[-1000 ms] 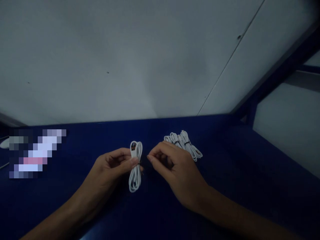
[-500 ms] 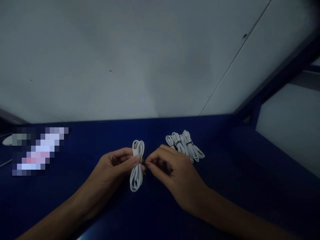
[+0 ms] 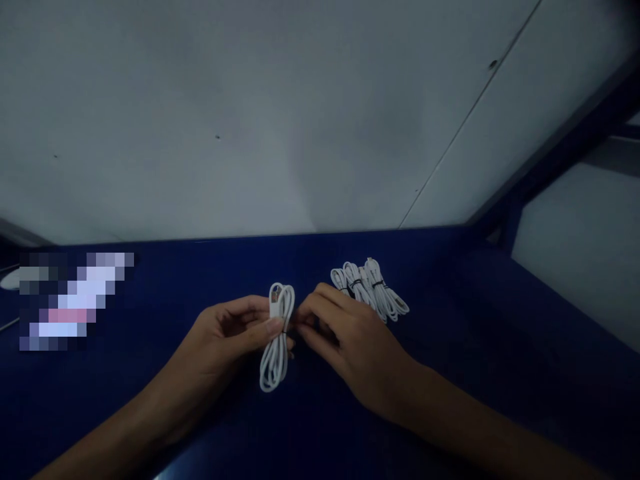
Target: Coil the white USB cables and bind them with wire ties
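A coiled white cable (image 3: 275,363) with a metal USB plug at its upper end is pinched in my left hand (image 3: 225,333), the thumb lying across its middle. A thin black tie (image 3: 285,331) goes round the coil near the thumb tip. Just right of the coil, my right hand (image 3: 345,333) has its thumb and forefinger pressed together by the tie; the tie's end is hidden at the fingertips. Beyond my right hand, several more coiled white cables (image 3: 373,287) lie side by side, bound with black ties.
The blue table top (image 3: 240,263) meets a pale wall panel (image 3: 200,120) at the back. A pixelated bright object (image 3: 95,287) lies at the left, with a white rounded object (image 3: 10,279) beside it. Dark blue frame bars stand at the right.
The held coil has shifted slightly right and down and leans more. The black strand seen between the coil and my right fingertips is now mostly out of sight.
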`<state>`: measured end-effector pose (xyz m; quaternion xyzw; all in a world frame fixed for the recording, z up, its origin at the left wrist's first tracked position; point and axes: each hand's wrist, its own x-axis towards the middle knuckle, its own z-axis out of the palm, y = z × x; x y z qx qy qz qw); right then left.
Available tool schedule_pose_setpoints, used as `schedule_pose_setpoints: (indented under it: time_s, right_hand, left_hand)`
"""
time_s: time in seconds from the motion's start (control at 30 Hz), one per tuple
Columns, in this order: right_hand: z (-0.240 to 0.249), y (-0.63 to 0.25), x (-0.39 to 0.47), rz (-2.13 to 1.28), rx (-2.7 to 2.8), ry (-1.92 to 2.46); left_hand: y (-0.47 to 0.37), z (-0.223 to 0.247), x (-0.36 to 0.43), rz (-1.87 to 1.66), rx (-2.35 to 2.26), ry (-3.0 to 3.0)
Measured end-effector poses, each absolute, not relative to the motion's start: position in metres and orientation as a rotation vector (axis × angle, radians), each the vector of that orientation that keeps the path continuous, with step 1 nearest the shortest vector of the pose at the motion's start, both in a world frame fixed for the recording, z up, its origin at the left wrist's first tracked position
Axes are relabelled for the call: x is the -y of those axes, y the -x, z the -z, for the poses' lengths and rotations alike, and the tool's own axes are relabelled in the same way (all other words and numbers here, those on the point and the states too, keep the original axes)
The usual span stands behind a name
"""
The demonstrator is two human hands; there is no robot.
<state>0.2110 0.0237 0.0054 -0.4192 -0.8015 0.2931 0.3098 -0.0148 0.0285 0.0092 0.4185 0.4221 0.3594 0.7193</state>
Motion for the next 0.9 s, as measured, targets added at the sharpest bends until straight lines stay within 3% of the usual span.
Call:
schedule_pose_setpoints:
  time_s: [0.4, 0.9]
  right_hand:
    - [-0.011, -0.208, -0.022, -1.412, 1.727, 1.041]
    - [0.005, -0.208, -0.023, -0.319, 2.335, 1.081]
  left_hand:
    - [0.013, -0.018, -0.027, -0.766, -0.907, -0.888]
    - [0.012, -0.007, -0.027, -0.827, -0.849, -0.728]
